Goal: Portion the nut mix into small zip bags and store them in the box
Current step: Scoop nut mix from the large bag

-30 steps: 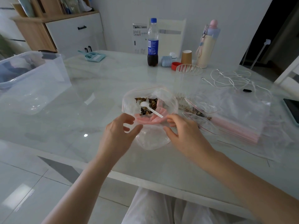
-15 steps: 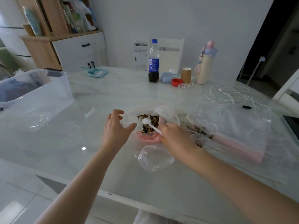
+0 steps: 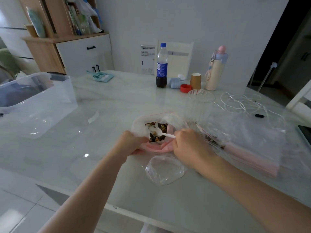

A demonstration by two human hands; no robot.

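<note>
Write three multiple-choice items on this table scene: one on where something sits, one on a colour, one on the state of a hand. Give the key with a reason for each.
1. Where is the clear storage box?
A. on the table's left side
B. beside the cola bottle
C. on the floor

2. What colour is the spoon in the nut mix?
A. red
B. white
C. blue

3. What is the right hand doing?
A. lying flat on the table
B. lifting the paper cup
C. gripping the spoon's handle

Key: 1 A, the box stands at the left edge of the table, far from the cola bottle. 2 B, bowl and handle are both white. 3 C, its fingers curl round the handle end, while the left hand grips the nut bag.
</note>
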